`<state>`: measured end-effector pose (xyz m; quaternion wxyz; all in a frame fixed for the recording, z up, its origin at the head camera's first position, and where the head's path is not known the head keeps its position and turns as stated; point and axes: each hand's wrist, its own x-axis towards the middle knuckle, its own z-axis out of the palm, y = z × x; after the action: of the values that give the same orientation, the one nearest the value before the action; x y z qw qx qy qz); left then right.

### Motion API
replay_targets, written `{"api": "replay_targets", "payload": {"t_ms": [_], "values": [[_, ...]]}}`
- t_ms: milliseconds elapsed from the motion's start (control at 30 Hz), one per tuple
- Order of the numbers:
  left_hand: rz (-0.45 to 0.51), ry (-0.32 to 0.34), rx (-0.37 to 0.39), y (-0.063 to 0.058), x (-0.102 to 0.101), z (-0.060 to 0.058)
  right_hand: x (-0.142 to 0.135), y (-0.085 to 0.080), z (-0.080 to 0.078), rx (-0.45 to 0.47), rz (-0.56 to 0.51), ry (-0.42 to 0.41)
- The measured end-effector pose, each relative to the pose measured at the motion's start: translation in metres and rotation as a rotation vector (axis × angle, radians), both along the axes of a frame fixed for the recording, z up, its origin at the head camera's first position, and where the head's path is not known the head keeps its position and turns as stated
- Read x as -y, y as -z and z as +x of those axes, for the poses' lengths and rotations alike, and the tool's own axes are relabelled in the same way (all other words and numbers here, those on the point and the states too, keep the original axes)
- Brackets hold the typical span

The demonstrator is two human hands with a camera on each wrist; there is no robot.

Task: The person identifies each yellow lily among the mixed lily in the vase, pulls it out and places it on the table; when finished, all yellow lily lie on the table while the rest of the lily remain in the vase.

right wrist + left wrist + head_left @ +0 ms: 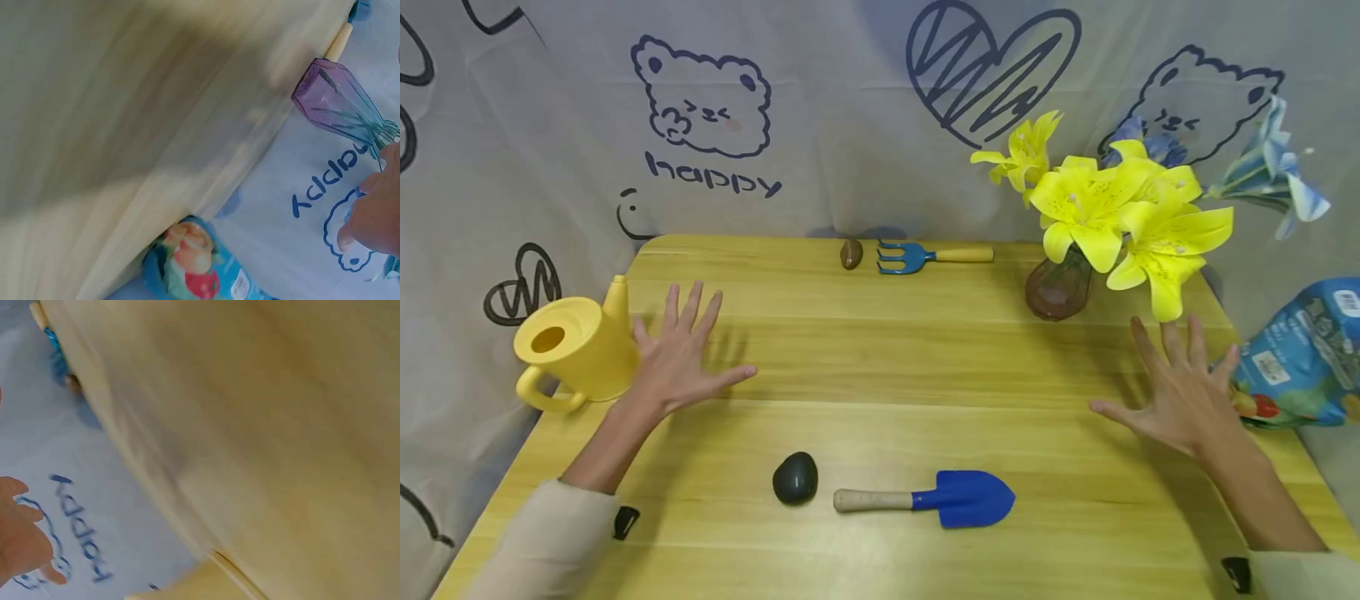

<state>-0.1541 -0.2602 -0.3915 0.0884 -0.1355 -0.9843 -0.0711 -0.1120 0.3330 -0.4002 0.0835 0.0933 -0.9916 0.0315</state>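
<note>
My left hand (679, 362) hovers over the left of the table with its fingers spread, beside a yellow watering can (576, 346). On the right, my right hand (1183, 396) is spread too, holding nothing, near a blue printed bag (1300, 358). Between and in front of the hands lie a dark smooth stone (795, 478) and a blue hand trowel (973, 499) with a wooden handle. At the back edge are a small brown stone (851, 254) and a blue hand rake (910, 257). The right wrist view shows the vase (334, 94) past the hand.
Yellow lilies (1090, 204) and pale blue flowers (1270, 175) stand in the vase at the back right. A grey cloth (820, 108) with bear and heart drawings hangs behind the wooden table (880, 367). The bag sits at the table's right edge.
</note>
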Motion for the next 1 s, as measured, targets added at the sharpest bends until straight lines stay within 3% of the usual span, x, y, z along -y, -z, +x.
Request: {"api": "replay_targets", "payload": {"t_ms": [100, 267, 400, 533, 700, 800, 900, 1000], "values": [[0.029, 0.052, -0.014, -0.009, -0.023, -0.01, 0.007, -0.002, -0.008, 0.011, -0.069, -0.014], [0.143, 0.183, 0.002, -0.024, -0.079, -0.04, 0.022, -0.006, -0.034, 0.118, -0.273, -0.034], [0.314, 0.298, 0.034, -0.033, -0.133, -0.066, 0.026, -0.004, -0.059, 0.242, -0.431, 0.009], [0.553, 0.392, 0.153, -0.037, -0.19, -0.087, 0.027, 0.0, -0.079, 0.249, -0.552, 0.075], [0.893, 0.381, 0.336, -0.033, -0.254, -0.102, 0.029, 0.009, -0.096, 0.263, -0.696, 0.141], [1.029, 0.37, 0.366, -0.033, -0.288, -0.107, 0.03, 0.014, -0.104, 0.239, -0.707, 0.192], [1.137, 0.344, 0.38, -0.035, -0.317, -0.113, 0.022, 0.029, -0.118, 0.071, -0.815, 0.115], [1.244, 0.278, 0.376, -0.036, -0.336, -0.12, 0.017, 0.032, -0.129, -0.086, -0.95, -0.07]]}}
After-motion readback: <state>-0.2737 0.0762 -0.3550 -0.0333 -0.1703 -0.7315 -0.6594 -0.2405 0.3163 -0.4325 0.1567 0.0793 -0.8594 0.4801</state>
